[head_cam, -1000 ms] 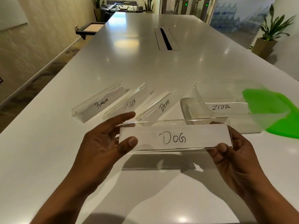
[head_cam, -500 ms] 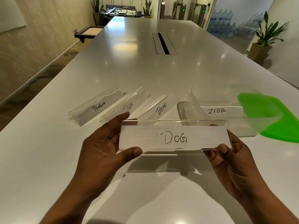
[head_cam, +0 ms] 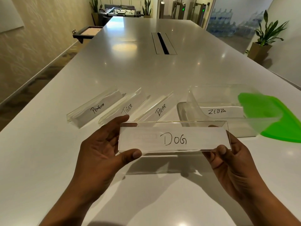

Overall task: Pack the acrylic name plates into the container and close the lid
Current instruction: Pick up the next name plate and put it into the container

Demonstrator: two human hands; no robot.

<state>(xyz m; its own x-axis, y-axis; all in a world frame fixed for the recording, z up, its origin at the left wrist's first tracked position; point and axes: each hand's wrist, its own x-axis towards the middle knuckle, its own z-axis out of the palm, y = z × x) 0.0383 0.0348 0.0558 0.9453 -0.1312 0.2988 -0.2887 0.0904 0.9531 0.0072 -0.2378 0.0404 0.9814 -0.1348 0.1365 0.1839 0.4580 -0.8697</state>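
At 6 o'clock, low over the table (head_cam: 146, 70), holds the DOG plate (head_cam: 175, 139) up by its two ends, name facing up. Pinches the left end with the left hand (head_cam: 101, 149): thumb on the front by the bottom edge, fingers spread out behind. Pinches the right end with the right hand (head_cam: 231, 162): thumb on the front, fingers tucked behind.

Up at 2 o'clock from the plate, sits open: the clear box (head_cam: 193, 101), with the ZEBRA plate (head_cam: 218, 111) already lying inside. Over at 3 o'clock, lies just beside the box: the green lid (head_cam: 276, 121). Cannot tell if touching or a bit under.

From 10 to 12 o'clock, wait in a row on the table, not packed yet: the PENGUIN plate (head_cam: 96, 108), the TIGER plate (head_cam: 125, 110) and the BEAR plate (head_cam: 160, 110).

Looks like the carry step for the second plate. Calls next for a lift toward 2 o'clock, over the near wall of the box. Needs the long side lined up with the box, the same way as ZEBRA. Needs a soft set-down, then letting go with both hands. Leaves three more plates after that, then the lid.
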